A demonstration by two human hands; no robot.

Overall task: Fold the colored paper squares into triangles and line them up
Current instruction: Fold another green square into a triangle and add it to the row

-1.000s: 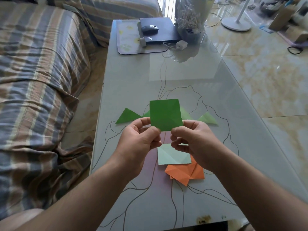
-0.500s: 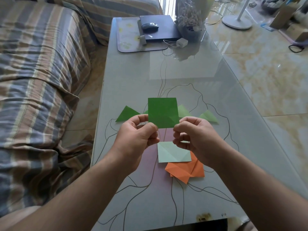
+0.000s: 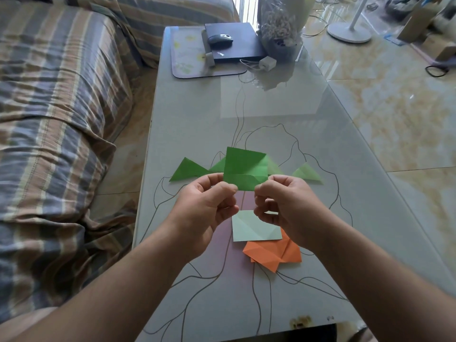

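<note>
**While the fold is only half formed, the corners can slip out of line**

Head view: As the green paper square (image 3: 244,169) hangs in the air above the middle of the worktop (image 3: 271,107), its lower edge is turned up into a shallow flap and nothing supports it but fingertips. The left hand (image 3: 204,208) pinches the lower left part of the sheet, and the right hand (image 3: 288,206) pinches the lower right corner; both are curled tight on the paper. I judge the main risk to be a skewed crease: the flap looks uneven from side to side, and if it is pressed flat like that, the corners will not meet and the result will not be a clean triangle.

A second risk is a stray crease. Thin paper held in the air bends wherever the fingers press, so a hard pinch could mark it off the fold line.

Behind the sheet, toward the far edge, lies a row of finished pieces: a dark green triangle (image 3: 188,170) on the left, a light green triangle (image 3: 307,172) on the right, and two more partly hidden by the held sheet. Lowering the paper carelessly could nudge that row out of line.

Nearer the front edge, a pale paper square (image 3: 255,229) overlaps the orange papers (image 3: 274,254) just under the right wrist; a dropping forearm could sweep them aside.
</note>
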